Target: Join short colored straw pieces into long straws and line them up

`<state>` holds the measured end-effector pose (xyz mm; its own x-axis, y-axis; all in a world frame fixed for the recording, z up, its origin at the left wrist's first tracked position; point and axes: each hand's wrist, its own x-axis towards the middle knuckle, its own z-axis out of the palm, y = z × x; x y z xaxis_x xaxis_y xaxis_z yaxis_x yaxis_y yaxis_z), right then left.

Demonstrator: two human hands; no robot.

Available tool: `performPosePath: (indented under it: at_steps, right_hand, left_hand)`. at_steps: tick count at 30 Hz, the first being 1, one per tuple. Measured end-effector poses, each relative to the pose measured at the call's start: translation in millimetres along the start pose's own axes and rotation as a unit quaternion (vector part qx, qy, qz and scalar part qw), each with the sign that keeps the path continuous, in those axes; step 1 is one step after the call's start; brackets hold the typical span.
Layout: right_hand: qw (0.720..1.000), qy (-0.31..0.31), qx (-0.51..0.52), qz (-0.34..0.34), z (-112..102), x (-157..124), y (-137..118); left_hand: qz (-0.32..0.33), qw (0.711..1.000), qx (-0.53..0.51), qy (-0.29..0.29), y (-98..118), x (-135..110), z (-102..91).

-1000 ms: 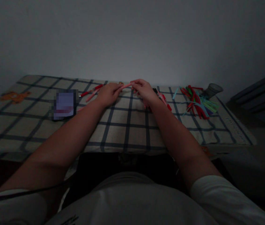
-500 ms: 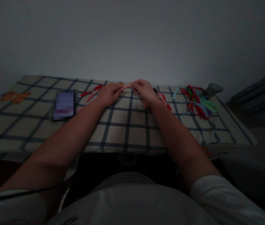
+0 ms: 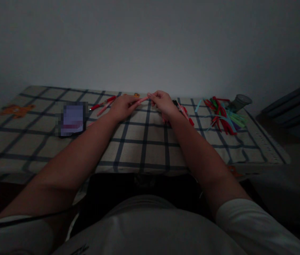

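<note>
Between both hands' fingers [image 3: 156, 95], pink stick [image 3: 143, 99], crosswise, slanting up rightward

From my remote station I count one left hand [image 3: 123, 107] and one right hand [image 3: 163, 102] at one held pink stick [image 3: 143, 99]; left of that stick, one blurred-screen device [image 3: 73, 119]; right of it, one cup [image 3: 241, 101] and one multicoloured heap [image 3: 223, 120], its strips uncountable.

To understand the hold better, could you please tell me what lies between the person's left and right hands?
In the head view, a slim pink stick spans the gap from the left hand to the right hand.
</note>
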<state>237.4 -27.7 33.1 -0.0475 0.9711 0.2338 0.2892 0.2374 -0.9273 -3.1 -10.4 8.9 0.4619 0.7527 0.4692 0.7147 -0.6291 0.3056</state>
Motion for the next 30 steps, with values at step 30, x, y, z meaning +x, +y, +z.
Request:
performPosePath:
  at_steps: [30]
  right_hand:
    - [0.991,-0.084,0.073,-0.069,-0.4,1.0,-2.0]
  left_hand:
    - [-0.127,0.835,-0.516,-0.144,13.7,0.1,0.0]
